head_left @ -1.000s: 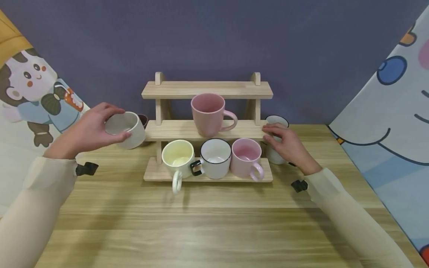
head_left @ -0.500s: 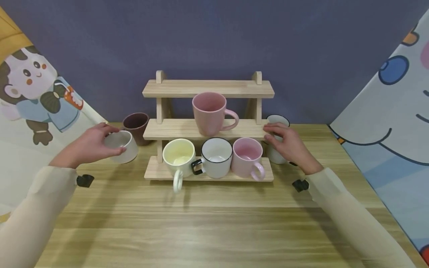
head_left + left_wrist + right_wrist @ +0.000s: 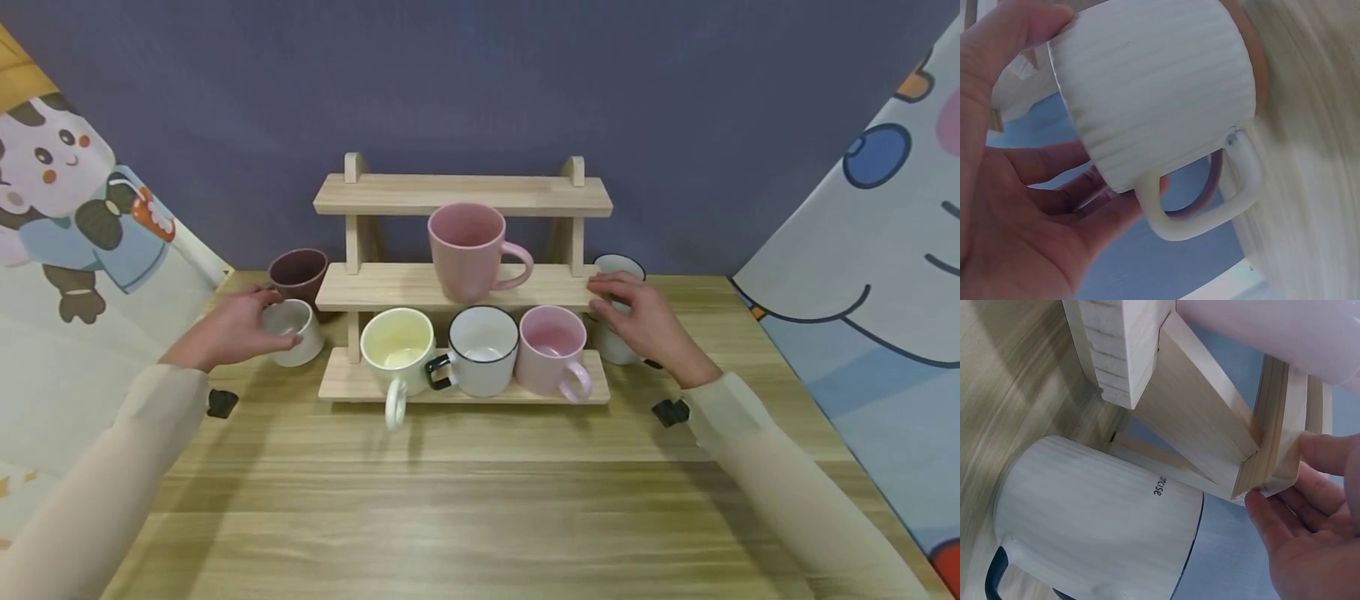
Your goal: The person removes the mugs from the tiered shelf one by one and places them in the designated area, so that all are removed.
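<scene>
My left hand [image 3: 238, 332] grips a white ribbed mug [image 3: 302, 348] at its rim, thumb on the near side and fingers on the far side. The left wrist view shows this mug's white handle [image 3: 1210, 219] pointing away from the palm, its base close over the wooden table. Right behind it stands a dark maroon mug [image 3: 298, 273]. My right hand [image 3: 643, 323] pinches the right end of the middle shelf on a wooden three-tier rack [image 3: 375, 287]. Below that hand, a tall white mug [image 3: 1097, 512] with a dark rim stands on the table, partly hidden in the head view.
A pink mug [image 3: 467, 258] sits on the middle tier. Along the bottom tier stand a pale yellow mug [image 3: 397, 346], a white black-rimmed mug [image 3: 486, 358] and a light pink mug [image 3: 551, 354]. A dark blue backdrop [image 3: 480, 83] rises behind the rack.
My left hand has lowered the white mug toward the table left of the rack, then shifted it right, in front of the maroon mug. My right hand has stayed on the shelf end.
</scene>
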`<state>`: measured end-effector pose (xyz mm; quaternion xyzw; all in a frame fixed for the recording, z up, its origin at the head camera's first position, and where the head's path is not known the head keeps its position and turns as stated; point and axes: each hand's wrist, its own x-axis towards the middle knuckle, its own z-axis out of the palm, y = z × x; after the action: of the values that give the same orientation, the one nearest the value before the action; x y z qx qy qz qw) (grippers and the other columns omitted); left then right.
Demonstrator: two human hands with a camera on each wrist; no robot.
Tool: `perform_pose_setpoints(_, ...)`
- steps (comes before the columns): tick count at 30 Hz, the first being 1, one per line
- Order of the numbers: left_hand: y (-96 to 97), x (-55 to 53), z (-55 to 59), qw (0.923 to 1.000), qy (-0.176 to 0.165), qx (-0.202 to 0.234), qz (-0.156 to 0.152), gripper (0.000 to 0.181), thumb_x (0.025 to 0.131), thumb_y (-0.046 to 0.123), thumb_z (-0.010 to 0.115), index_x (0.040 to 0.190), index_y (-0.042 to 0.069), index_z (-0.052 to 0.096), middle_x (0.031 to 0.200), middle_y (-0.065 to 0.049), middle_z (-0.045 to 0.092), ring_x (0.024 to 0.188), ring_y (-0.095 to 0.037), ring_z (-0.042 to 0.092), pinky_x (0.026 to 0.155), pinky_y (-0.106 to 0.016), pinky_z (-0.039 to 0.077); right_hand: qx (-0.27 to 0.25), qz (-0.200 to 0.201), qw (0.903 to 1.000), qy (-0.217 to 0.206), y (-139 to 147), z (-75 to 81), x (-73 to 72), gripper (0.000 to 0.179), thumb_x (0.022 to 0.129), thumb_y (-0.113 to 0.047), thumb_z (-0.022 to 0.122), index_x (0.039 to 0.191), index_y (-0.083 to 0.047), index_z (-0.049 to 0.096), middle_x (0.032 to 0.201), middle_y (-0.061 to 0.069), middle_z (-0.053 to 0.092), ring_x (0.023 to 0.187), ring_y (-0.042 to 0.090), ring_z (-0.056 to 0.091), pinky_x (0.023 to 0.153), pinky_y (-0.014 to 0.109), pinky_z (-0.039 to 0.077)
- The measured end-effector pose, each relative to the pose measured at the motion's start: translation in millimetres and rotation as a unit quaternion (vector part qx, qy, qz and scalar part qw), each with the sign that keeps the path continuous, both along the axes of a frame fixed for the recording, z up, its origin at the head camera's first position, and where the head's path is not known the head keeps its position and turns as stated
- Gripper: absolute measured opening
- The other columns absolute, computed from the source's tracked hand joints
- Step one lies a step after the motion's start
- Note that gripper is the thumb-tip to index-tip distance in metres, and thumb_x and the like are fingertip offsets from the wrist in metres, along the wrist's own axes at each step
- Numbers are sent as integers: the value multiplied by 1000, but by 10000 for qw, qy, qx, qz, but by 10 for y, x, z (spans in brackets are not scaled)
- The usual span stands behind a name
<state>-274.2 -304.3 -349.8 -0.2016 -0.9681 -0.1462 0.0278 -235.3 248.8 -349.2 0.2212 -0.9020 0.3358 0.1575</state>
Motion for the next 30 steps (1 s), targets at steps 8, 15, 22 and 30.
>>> perform_pose_setpoints(8,4,-78,-109,9998,-16,137,117,71,74,40,78,114,-14,55,120,-31,48,111,-47,45,87,-57,39,37,-35,10000,-20,1,-2,-8,30,92,-10,63,118,3,63,124,15,56,118,32,49,93,45,43)
perform_pose_setpoints(15,2,-101,-170,9996,-20,238,154,70,73,39,79,112,-14,56,121,-31,48,111,-46,44,84,-56,40,24,-52,10000,-75,10,-8,-14,30,92,-10,63,118,3,63,124,15,56,118,31,49,93,45,43)
perform_pose_setpoints(22,-2,-107,-165,9994,-153,154,258,74,75,43,77,116,-14,55,128,-34,43,115,-49,41,83,-58,40,15,-11,10000,-91,7,6,-6,30,92,-10,62,119,4,63,124,16,55,119,32,48,94,46,43)
perform_pose_setpoints(30,13,-147,-167,9993,-151,42,332,78,76,46,75,117,-17,53,125,-34,46,115,-49,42,87,-59,39,18,-51,10000,-40,5,2,-4,30,91,-9,63,118,4,63,124,15,56,119,31,48,93,44,44)
